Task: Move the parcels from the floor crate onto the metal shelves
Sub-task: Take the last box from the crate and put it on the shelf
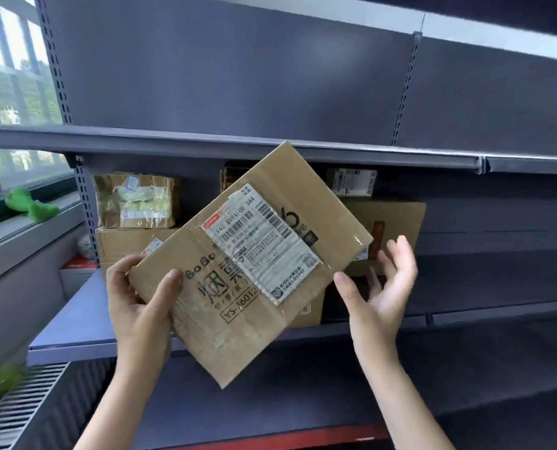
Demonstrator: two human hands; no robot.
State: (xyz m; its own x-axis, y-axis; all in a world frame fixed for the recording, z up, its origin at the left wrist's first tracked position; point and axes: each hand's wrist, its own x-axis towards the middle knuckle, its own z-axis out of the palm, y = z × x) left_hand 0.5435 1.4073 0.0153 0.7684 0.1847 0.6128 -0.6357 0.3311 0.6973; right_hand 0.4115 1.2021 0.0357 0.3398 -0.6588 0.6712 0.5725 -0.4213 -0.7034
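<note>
While only the left hand (140,297) pinches the tilted parcel (251,264) and the right hand (381,287) hovers open, it could perhaps slip before reaching the shelf (76,332).

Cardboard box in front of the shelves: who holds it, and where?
The left hand grips the cardboard box at its lower-left corner; the right hand is open beside it.
</note>
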